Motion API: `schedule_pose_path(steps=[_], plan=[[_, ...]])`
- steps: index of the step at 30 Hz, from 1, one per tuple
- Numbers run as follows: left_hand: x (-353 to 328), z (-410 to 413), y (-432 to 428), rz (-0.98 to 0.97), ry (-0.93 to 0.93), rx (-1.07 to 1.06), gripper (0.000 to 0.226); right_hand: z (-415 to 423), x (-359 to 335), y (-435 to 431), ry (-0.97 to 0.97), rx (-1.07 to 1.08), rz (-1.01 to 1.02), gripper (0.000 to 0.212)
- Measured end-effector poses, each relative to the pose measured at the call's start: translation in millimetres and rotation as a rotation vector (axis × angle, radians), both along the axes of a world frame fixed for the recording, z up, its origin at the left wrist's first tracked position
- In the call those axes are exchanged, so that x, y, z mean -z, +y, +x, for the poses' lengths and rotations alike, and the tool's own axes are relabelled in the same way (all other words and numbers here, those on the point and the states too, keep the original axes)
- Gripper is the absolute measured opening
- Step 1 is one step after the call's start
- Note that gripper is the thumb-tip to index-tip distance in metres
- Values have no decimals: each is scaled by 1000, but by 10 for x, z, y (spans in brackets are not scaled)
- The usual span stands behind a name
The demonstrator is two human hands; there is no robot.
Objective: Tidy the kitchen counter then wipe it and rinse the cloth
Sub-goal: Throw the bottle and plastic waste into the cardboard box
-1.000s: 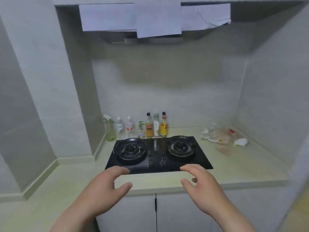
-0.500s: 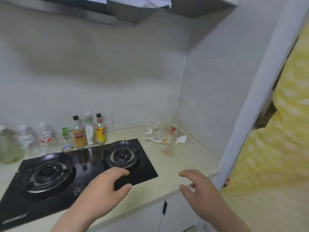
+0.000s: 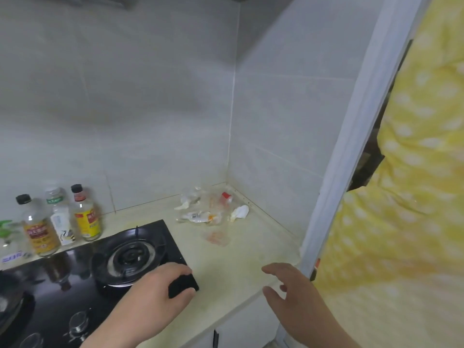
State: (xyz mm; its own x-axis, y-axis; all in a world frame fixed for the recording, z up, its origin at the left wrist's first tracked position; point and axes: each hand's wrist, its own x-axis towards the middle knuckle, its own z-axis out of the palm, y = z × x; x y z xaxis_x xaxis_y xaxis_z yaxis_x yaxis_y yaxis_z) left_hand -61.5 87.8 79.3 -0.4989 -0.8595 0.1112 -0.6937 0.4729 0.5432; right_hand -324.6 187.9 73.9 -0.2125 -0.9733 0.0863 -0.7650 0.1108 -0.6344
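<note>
A heap of crumpled clear plastic wrappers and white tissue (image 3: 211,209) lies in the far corner of the pale beige stone counter (image 3: 241,267). It is probably light, soft and crackly, best gathered by scooping the whole bunch. Left hand (image 3: 150,295) and right hand (image 3: 293,292) hover empty, fingers loosely spread.

Both hands, left (image 3: 150,295) and right (image 3: 293,292), hover open-fingered over the counter (image 3: 226,267) near litter (image 3: 211,209).
</note>
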Motion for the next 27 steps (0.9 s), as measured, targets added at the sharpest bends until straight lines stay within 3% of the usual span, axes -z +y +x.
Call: schedule_pose_path(steps=[14,20,24,27], plan=[[-119,-1063,-341,-94,11,-171,26,-1434,-87,-848,-55,-137,-103,32],[-82,-1357,-408,-116,18,-230,29,-1714,73,-1223,-94,-224,-158,40],[-111,-1399,-571,-89,9,-252,26,-1774,143,-1486,-124,-240,-164,30],[-138,-1380,-750,-91,25,-298,23,-1769,201,-1737,-125,-268,-169,35]])
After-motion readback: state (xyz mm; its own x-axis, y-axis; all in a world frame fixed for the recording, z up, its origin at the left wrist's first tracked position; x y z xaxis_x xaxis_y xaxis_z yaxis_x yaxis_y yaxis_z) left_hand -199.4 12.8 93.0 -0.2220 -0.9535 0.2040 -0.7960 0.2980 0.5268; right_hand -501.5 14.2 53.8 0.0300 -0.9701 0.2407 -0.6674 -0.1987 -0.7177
